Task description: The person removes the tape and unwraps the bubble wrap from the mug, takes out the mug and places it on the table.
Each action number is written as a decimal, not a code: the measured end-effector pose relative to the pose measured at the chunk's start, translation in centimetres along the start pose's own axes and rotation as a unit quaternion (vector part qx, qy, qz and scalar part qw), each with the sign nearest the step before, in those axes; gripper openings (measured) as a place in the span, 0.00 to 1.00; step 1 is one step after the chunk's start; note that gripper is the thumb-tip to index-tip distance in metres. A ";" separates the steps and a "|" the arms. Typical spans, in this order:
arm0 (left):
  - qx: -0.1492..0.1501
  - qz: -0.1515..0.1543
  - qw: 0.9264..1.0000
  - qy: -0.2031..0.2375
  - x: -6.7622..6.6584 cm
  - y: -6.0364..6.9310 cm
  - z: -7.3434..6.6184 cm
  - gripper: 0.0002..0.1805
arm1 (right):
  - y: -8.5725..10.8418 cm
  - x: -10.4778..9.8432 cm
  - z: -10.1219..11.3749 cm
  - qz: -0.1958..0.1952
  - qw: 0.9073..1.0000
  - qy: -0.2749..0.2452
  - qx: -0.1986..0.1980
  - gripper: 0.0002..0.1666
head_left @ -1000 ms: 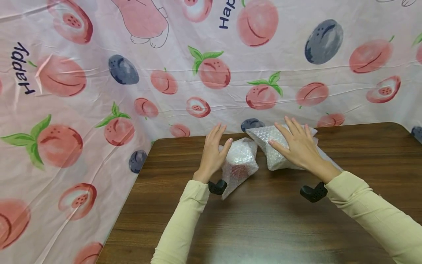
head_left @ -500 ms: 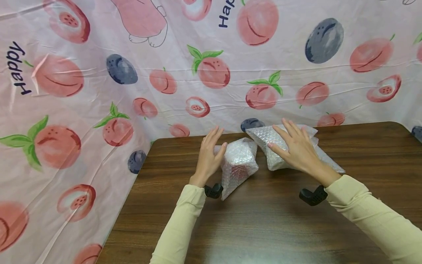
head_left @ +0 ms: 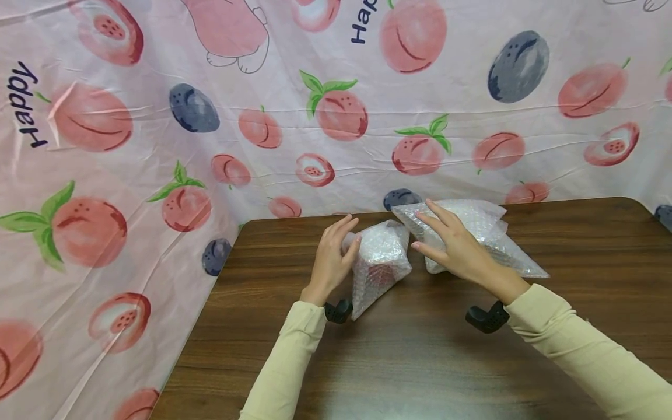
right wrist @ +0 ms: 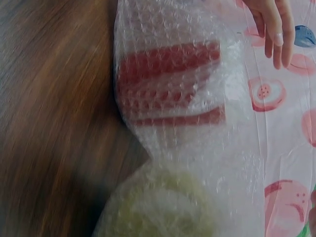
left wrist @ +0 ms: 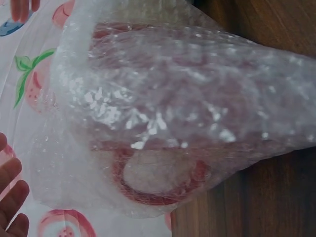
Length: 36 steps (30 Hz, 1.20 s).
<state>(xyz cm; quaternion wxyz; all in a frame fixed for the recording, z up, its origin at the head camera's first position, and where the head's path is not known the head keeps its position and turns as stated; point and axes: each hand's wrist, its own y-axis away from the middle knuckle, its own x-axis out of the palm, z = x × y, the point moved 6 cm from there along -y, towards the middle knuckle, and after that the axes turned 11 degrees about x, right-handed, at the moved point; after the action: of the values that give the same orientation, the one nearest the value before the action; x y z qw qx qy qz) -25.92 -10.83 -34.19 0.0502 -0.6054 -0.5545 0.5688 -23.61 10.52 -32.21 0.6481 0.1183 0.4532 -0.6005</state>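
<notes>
Two bubble-wrapped bundles lie on the dark wooden table (head_left: 399, 350). Inside the left bundle (head_left: 382, 256), red and white show through the wrap. A red ring shape (left wrist: 160, 177) appears on it in the left wrist view. My left hand (head_left: 329, 256) is at its left side, fingers loosely bent, holding nothing. My right hand (head_left: 462, 248) hovers over the near-left part of the right bundle (head_left: 472, 219), fingers spread, covering some of it. In the right wrist view that bundle shows a yellow-green object (right wrist: 163, 207) through its wrap. The wrapped objects' kinds are unclear.
A pale curtain (head_left: 357, 163) printed with pink fruit hangs behind the table and along its left side. Loose wrap (head_left: 520, 259) trails from the right bundle across the tabletop. A black camera mount sits at each wrist.
My right hand has moved left and slightly nearer, uncovering more of the right bundle. My left hand has shifted a little left and lower, its fingers more bent. Both bundles stay put.
</notes>
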 end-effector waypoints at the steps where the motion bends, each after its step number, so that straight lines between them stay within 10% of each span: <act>1: 0.001 -0.001 1.000 -0.002 0.0 0.1 0.0 0.19 | 0.0 0.2 0.2 -0.004 1.000 0.000 -0.010 0.33; 36: 0.032 0.061 0.998 -0.004 1.4 2.2 0.5 0.13 | -1.1 6.4 1.4 0.078 0.995 -0.010 -0.053 0.26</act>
<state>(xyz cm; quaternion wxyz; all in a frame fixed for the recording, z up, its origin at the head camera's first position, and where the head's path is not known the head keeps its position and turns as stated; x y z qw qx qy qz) -25.32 -10.99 -36.77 0.0324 -0.6334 -0.4985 0.5909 -24.79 4.91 -35.68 0.7030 0.1128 0.4674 -0.5240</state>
